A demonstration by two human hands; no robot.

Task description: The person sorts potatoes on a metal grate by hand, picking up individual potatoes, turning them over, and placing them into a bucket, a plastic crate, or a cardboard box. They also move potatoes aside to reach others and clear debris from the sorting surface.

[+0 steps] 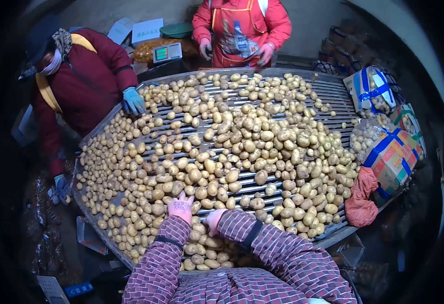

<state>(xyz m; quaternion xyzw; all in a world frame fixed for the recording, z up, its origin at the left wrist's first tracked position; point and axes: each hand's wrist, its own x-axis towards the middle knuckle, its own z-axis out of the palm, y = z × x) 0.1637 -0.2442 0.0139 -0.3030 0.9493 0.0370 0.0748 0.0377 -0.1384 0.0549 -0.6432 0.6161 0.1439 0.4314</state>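
Many potatoes lie heaped and spread over a slatted metal sorting table. My left hand, in a pink glove, rests among the potatoes near the front, its visible fingers stretched forward and touching them. Just to its right, my right hand, also in a pink glove, is low against the potatoes at the front edge. Its fingers point left and are mostly hidden, so I cannot see whether it holds one. Dark bands circle both of my checked sleeves.
A co-worker's blue-gloved hand touches the table's left rim. Across the table stands a person in a red apron. Taped boxes and a red plastic bag sit along the right edge. A digital scale stands behind.
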